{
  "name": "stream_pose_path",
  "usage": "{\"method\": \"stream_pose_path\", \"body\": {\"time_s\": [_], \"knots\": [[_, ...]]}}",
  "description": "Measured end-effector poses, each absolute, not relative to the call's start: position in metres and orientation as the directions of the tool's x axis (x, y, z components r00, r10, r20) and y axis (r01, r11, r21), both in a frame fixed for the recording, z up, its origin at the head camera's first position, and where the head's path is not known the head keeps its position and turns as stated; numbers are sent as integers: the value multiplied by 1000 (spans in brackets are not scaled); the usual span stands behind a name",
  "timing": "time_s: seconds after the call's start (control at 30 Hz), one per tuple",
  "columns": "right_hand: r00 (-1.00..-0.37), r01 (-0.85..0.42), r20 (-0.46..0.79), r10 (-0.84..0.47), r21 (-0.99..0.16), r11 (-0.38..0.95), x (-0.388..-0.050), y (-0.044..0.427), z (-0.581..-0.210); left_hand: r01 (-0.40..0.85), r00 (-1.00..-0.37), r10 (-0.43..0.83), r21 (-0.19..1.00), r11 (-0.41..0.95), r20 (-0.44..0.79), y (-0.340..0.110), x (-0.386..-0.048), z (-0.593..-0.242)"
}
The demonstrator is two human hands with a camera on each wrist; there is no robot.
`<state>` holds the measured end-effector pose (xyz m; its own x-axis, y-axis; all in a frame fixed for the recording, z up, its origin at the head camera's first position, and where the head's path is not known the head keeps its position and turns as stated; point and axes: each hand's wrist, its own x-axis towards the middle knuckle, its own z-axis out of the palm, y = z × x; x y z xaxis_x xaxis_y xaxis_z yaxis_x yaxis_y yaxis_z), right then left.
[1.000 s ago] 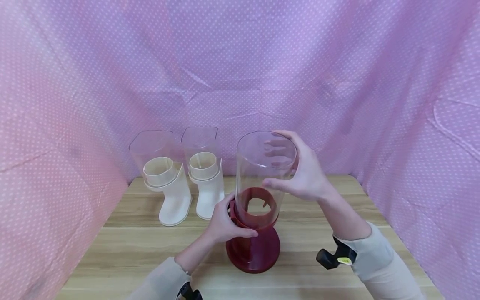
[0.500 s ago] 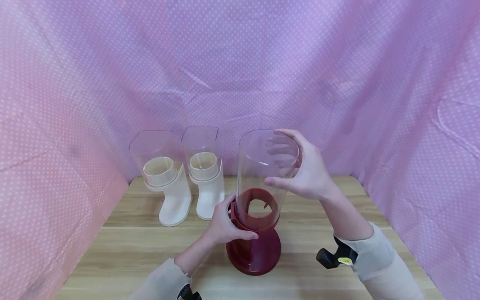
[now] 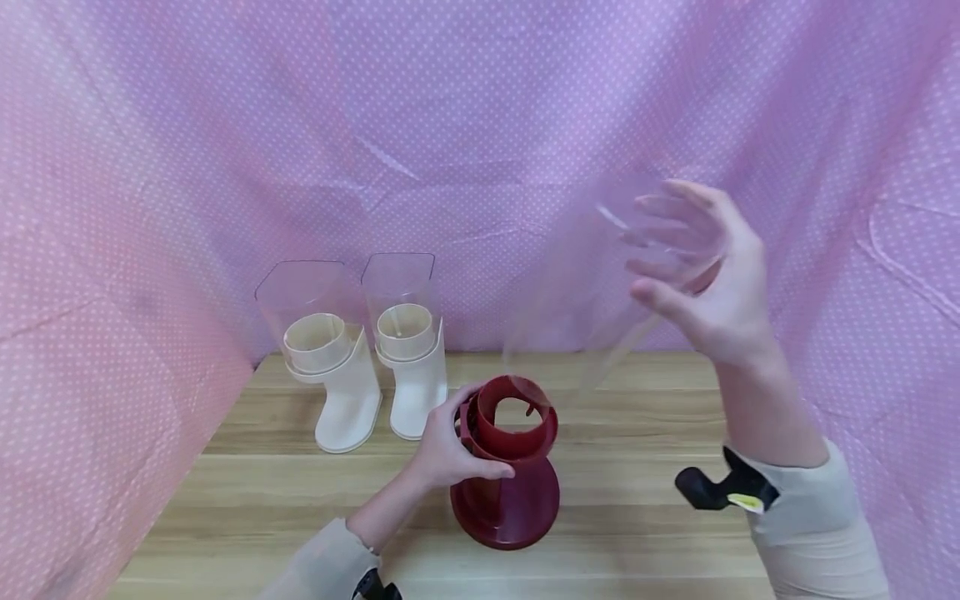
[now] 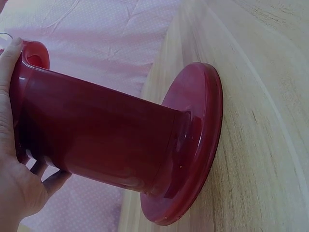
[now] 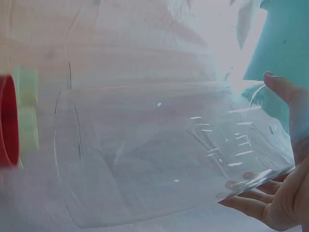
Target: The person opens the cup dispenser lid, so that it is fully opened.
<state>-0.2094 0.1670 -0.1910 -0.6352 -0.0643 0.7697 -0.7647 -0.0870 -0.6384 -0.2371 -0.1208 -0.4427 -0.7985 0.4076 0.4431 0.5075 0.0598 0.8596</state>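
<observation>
A dark red stand [image 3: 516,504] with a round foot and a ring-shaped top stands upright on the table. Around the upper part of it curls my left hand [image 3: 442,450], thumb in front. In the left wrist view the stand's column [image 4: 96,128] rises to the hand's fingers. My right hand [image 3: 727,287] grips a clear cylinder [image 5: 145,150] near its upper end, up and right of the stand. Tilted, its lower end hangs close above or beside the red ring; motion blurs it in the head view. The right wrist view shows that lower end apart from the ring [image 5: 8,121].
Two cream stands, a left one [image 3: 351,412] and a right one [image 3: 420,396], are to the left at the back, each with a clear container above its ring. Pink dotted cloth [image 3: 480,167] hangs behind and at both sides of the wooden table [image 3: 300,517].
The clear cylinder has come up out of the red stand's ring, moving up and right with my right hand. My left hand and the red stand have stayed put.
</observation>
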Motion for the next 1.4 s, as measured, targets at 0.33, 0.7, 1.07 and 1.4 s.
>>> {"method": "stream_pose_path", "body": {"time_s": [0.33, 0.7, 1.07, 1.4], "knots": [[-700, -696, 708, 89, -705, 135, -224, 212, -191, 487, -806, 411, 872, 53, 425, -120, -235, -440], [-870, -198, 448, 204, -697, 690, -254, 255, -249, 467, -820, 402, 882, 61, 406, -117, -235, -442], [-900, -76, 344, 269, -729, 680, -287, 270, -313, 498, -799, 414, 866, 47, 437, -118, -235, -441], [-906, -76, 347, 243, -697, 713, -300, 268, -350, 481, -805, 415, 876, 41, 423, -115, -233, -441]]}}
